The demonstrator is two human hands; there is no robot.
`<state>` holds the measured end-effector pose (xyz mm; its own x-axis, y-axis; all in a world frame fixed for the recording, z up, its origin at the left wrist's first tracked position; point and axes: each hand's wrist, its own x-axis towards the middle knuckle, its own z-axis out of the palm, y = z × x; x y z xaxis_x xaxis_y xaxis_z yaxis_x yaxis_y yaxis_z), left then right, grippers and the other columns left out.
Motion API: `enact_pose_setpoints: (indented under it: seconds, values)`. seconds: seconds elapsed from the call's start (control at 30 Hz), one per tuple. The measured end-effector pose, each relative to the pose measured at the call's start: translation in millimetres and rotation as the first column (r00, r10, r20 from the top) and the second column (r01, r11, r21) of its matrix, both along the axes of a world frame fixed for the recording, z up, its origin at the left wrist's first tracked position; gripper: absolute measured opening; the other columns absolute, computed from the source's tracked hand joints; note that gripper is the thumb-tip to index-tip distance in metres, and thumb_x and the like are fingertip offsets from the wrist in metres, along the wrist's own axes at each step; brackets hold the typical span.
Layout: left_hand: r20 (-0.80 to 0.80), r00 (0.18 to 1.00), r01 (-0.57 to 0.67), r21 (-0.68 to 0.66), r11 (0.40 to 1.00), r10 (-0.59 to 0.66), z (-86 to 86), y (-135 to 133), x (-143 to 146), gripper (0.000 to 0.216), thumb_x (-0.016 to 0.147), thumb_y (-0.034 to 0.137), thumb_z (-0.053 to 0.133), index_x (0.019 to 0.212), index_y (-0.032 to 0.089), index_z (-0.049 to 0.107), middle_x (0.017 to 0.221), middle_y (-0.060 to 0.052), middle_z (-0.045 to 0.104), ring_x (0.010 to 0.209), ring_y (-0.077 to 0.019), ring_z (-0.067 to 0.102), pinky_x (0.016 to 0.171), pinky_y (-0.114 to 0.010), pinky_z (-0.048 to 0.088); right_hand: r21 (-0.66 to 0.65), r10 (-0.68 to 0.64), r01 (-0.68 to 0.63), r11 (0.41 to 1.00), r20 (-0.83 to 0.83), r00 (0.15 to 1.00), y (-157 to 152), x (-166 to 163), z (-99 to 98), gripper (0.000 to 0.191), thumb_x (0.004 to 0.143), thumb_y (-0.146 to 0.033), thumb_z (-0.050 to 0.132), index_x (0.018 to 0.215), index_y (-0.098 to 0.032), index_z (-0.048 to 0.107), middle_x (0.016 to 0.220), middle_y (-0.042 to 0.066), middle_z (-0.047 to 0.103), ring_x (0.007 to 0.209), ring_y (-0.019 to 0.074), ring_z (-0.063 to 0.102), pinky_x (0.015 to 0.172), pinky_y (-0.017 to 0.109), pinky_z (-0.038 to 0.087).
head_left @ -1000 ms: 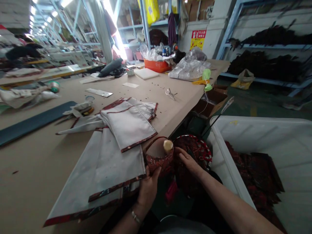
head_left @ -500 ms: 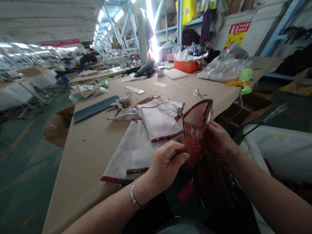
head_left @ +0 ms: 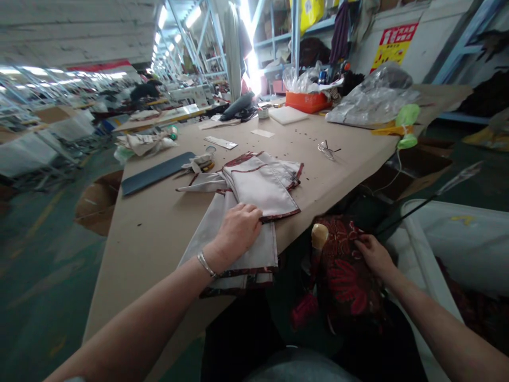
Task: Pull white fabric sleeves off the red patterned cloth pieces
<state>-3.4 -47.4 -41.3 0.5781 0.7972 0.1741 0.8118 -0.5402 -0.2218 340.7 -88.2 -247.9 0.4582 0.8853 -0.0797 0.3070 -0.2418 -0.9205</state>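
My left hand (head_left: 237, 231) rests on a stack of white fabric pieces with dark red patterned trim (head_left: 254, 191) near the table's front edge, fingers curled loosely over the cloth. My right hand (head_left: 371, 253) is lower, off the table's edge, pinching a heap of dark red patterned fabric (head_left: 344, 270) that lies in my lap. A pale rounded wooden knob (head_left: 319, 235) stands up just left of that red fabric.
The long tan table (head_left: 167, 223) carries a dark blue strip (head_left: 157, 173), small snips (head_left: 328, 150), an orange tray (head_left: 306, 102) and a clear plastic bag (head_left: 371, 101). A white bin (head_left: 457, 249) stands at my right. Blue shelving lines the back.
The red piece that both hands held up has gone down to my lap. My left hand let go of it and moved left onto the white stack on the table.
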Motion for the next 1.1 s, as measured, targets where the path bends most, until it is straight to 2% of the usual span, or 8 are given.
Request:
enact_pose_setpoints:
  seconds: [0.1,0.17,0.27,0.37,0.47,0.57,0.77,1.1]
  values:
    - [-0.056,0.997,-0.054,-0.028,0.998,0.052,3.8,2,1,0.018,0.089,0.014,0.046,0.084,0.015,0.064,0.089,-0.008,0.065,0.088,-0.0229,0.060,0.081,-0.035,0.049,0.077,-0.063,0.060,0.995,0.034,0.997,5,-8,4.3,0.037,0.077,-0.040,0.059,0.106,-0.017,0.058,0.100,0.012,0.068,0.092,0.0260,0.064,0.088,0.043,0.050]
    - [-0.107,0.991,-0.076,-0.006,0.997,0.075,7.3,2,2,0.019,0.090,0.014,0.044,0.084,0.015,0.062,0.086,-0.008,0.064,0.084,-0.0234,0.061,0.076,-0.035,0.049,0.277,-0.057,0.029,0.960,0.094,0.994,10,-23,40.6,0.040,0.083,-0.041,0.053,0.114,-0.016,0.056,0.112,0.013,0.064,0.098,0.0252,0.062,0.092,0.043,0.048]
    - [-0.154,0.987,-0.026,0.041,0.999,0.032,11.1,2,5,0.016,0.090,0.016,0.046,0.097,0.013,0.060,0.092,-0.010,0.064,0.089,-0.0267,0.060,0.074,-0.036,0.049,0.574,0.104,-0.311,0.757,0.363,0.926,17,-64,115.8,0.027,0.091,-0.036,0.049,0.109,-0.019,0.060,0.108,0.009,0.065,0.098,0.0225,0.061,0.092,0.039,0.048]
    - [-0.191,0.981,0.039,0.017,0.999,-0.035,10.3,2,7,0.019,0.090,0.014,0.045,0.102,0.014,0.059,0.093,-0.011,0.064,0.089,-0.0285,0.060,0.072,-0.038,0.050,0.445,0.299,-0.682,0.581,0.662,0.687,26,-116,173.6,0.021,0.093,-0.025,0.049,0.106,-0.017,0.063,0.107,0.009,0.065,0.104,0.0243,0.056,0.094,0.039,0.046]
    - [-0.217,0.974,0.067,-0.013,0.998,-0.068,7.1,1,6,0.020,0.090,0.010,0.042,0.099,0.014,0.059,0.090,-0.011,0.064,0.081,-0.0275,0.061,0.069,-0.039,0.051,0.156,0.414,-0.800,0.579,0.789,0.454,33,-154,198.2,0.018,0.093,-0.024,0.051,0.102,-0.017,0.065,0.105,0.009,0.065,0.103,0.0273,0.055,0.091,0.042,0.046]
    - [-0.203,0.977,0.046,-0.075,0.996,-0.061,6.4,-2,3,0.021,0.088,0.008,0.043,0.099,0.011,0.060,0.090,-0.013,0.064,0.080,-0.0284,0.063,0.067,-0.040,0.052,0.012,0.479,-0.816,0.578,0.804,0.351,36,-172,201.7,0.019,0.094,-0.024,0.048,0.095,-0.017,0.065,0.100,0.009,0.065,0.099,0.0269,0.056,0.088,0.040,0.046]
    - [-0.182,0.982,0.014,-0.167,0.986,-0.044,16.7,-4,-4,0.015,0.084,0.015,0.050,0.092,0.014,0.062,0.086,-0.009,0.068,0.075,-0.0242,0.068,0.063,-0.034,0.056,-0.106,0.567,-0.803,0.587,0.761,0.314,50,-186,183.8,0.028,0.096,-0.021,0.039,0.096,-0.015,0.067,0.102,0.012,0.063,0.105,0.0284,0.055,0.091,0.041,0.043]
    - [-0.212,0.977,-0.083,-0.229,0.970,0.033,13.2,4,0,0.016,0.082,0.014,0.053,0.085,0.011,0.068,0.086,-0.014,0.071,0.082,-0.0298,0.070,0.065,-0.038,0.058,-0.036,0.599,-0.808,0.589,0.690,0.406,56,-176,166.4,0.027,0.093,-0.025,0.041,0.099,-0.020,0.066,0.103,0.009,0.063,0.103,0.0278,0.057,0.087,0.042,0.044]
